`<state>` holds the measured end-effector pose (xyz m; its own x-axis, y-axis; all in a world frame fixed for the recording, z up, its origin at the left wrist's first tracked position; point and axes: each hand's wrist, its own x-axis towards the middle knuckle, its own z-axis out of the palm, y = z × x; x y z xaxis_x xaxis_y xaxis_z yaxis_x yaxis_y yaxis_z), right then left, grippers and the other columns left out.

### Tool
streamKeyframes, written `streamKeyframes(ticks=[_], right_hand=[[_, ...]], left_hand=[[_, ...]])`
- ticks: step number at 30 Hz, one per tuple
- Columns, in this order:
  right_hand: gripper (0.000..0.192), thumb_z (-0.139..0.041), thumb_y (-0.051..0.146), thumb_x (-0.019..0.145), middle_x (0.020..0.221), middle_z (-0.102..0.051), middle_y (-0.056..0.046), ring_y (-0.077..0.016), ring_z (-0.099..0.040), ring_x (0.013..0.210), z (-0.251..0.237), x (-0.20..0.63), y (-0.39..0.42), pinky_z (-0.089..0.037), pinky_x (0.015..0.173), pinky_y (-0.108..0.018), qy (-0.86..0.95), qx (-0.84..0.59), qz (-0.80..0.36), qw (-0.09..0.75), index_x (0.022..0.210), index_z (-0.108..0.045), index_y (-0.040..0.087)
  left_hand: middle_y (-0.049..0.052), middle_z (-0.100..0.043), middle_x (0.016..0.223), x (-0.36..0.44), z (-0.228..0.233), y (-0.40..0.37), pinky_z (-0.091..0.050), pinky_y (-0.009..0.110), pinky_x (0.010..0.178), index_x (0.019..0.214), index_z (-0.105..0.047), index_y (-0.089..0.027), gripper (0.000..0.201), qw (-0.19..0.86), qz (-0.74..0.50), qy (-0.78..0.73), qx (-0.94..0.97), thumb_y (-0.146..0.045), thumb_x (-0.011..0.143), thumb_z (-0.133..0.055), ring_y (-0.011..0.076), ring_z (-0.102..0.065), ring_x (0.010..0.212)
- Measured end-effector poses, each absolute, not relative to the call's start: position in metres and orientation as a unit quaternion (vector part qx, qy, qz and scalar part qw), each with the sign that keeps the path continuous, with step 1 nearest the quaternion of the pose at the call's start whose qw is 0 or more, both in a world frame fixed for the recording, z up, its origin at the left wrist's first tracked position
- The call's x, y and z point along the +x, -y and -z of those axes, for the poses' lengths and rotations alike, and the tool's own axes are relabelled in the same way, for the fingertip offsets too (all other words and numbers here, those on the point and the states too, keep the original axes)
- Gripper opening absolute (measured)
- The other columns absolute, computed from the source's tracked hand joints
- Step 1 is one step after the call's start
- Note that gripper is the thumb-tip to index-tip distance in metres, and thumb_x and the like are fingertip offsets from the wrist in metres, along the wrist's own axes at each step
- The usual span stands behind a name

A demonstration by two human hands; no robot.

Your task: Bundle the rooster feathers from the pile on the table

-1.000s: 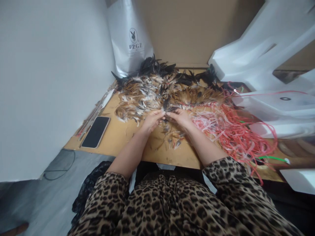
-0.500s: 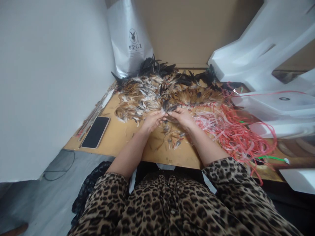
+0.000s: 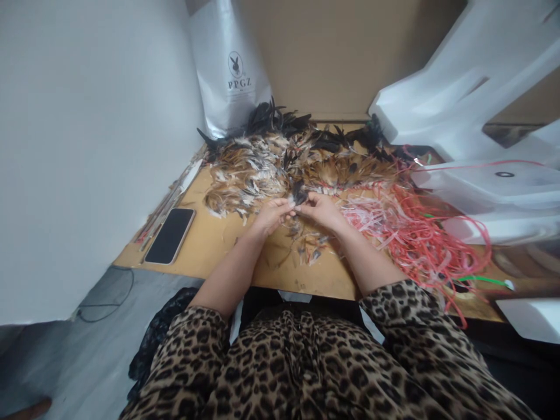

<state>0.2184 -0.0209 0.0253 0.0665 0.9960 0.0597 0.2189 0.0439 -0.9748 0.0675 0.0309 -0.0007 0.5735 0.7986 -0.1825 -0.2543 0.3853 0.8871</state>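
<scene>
A small dark feather [image 3: 298, 192] was pinched between the fingertips of the left hand [image 3: 272, 214] and right hand [image 3: 321, 211], at the near edge of the feather pile [image 3: 280, 160]. Most feathers appeared unsorted. Red cords [image 3: 411, 227] crowded the right; a phone [image 3: 170, 234] lay left on the table [image 3: 210, 245].

Head cam, fwd-down (close) over table [image 3: 219, 245] edge
</scene>
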Motion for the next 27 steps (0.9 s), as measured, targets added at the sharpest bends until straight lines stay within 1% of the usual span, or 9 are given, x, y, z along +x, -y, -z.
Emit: streamKeyframes(ticks=[3, 6, 9, 16, 23, 27], right_hand=[[0.035, -0.073, 0.04, 0.053, 0.06, -0.053, 0.003, -0.008, -0.042, 0.055, -0.0251, 0.22, 0.0205, -0.032, 0.055, -0.022, 0.527, -0.548, -0.446, 0.473, 0.066, -0.054, 0.015], [0.035, -0.072, 0.042, 0.054, 0.053, -0.05, 0.005, -0.007, -0.039, 0.049, -0.0251, 0.2217, 0.0199, -0.029, 0.05, -0.022, 0.491, -0.557, -0.467, 0.481, 0.063, -0.05, 0.016], [0.036, -0.071, 0.044, 0.056, 0.048, -0.047, 0.006, -0.0061, -0.036, 0.045, -0.025, 0.2233, 0.0186, -0.026, 0.047, -0.021, 0.485, -0.552, -0.465, 0.494, 0.059, -0.048, 0.016], [0.035, -0.069, 0.043, 0.06, 0.048, -0.043, 0.007, -0.0054, -0.032, 0.045, -0.0247, 0.2222, 0.0188, -0.022, 0.046, -0.021, 0.508, -0.552, -0.434, 0.498, 0.058, -0.046, 0.017], [0.033, -0.069, 0.043, 0.06, 0.048, -0.044, 0.006, -0.0062, -0.035, 0.046, -0.0188, 0.2231, 0.0181, -0.025, 0.046, -0.02, 0.518, -0.546, -0.439, 0.492, 0.059, -0.048, 0.017], [0.032, -0.07, 0.044, 0.058, 0.052, -0.051, 0.004, -0.0067, -0.039, 0.047, -0.0235, 0.2216, 0.0197, -0.03, 0.048, -0.021, 0.49, -0.54, -0.461, 0.506, 0.065, -0.055, 0.016]], left_hand=[[-0.002, -0.059, 0.056, 0.0687, -0.0023, -0.0297, -0.041, 0.012, 0.048, 0.072, -0.06, -0.01, 0.024, 0.763, -0.353, -0.324, 0.434, -0.022, 0.058, -0.076, 0.0019, -0.052, 0.049], [-0.002, -0.06, 0.056, 0.0693, -0.0045, -0.0284, -0.04, 0.012, 0.048, 0.071, -0.06, -0.01, 0.022, 0.756, -0.361, -0.334, 0.432, -0.021, 0.06, -0.075, 0.0017, -0.052, 0.048], [0.0, -0.062, 0.06, 0.0691, -0.0053, -0.0275, -0.041, 0.013, 0.049, 0.071, -0.06, -0.009, 0.02, 0.757, -0.36, -0.333, 0.432, -0.02, 0.061, -0.074, 0.0024, -0.053, 0.049], [0.003, -0.064, 0.066, 0.0678, -0.0061, -0.0259, -0.04, 0.013, 0.049, 0.073, -0.063, -0.008, 0.019, 0.764, -0.327, -0.318, 0.456, -0.02, 0.063, -0.073, 0.0036, -0.056, 0.054], [0.003, -0.063, 0.064, 0.0677, -0.0056, -0.0256, -0.042, 0.014, 0.051, 0.073, -0.063, -0.008, 0.017, 0.758, -0.315, -0.322, 0.472, -0.019, 0.063, -0.072, 0.004, -0.056, 0.053], [0.002, -0.063, 0.064, 0.0665, -0.0045, -0.0278, -0.041, 0.014, 0.049, 0.072, -0.064, -0.009, 0.016, 0.736, -0.329, -0.327, 0.493, -0.02, 0.064, -0.071, 0.0037, -0.055, 0.05]])
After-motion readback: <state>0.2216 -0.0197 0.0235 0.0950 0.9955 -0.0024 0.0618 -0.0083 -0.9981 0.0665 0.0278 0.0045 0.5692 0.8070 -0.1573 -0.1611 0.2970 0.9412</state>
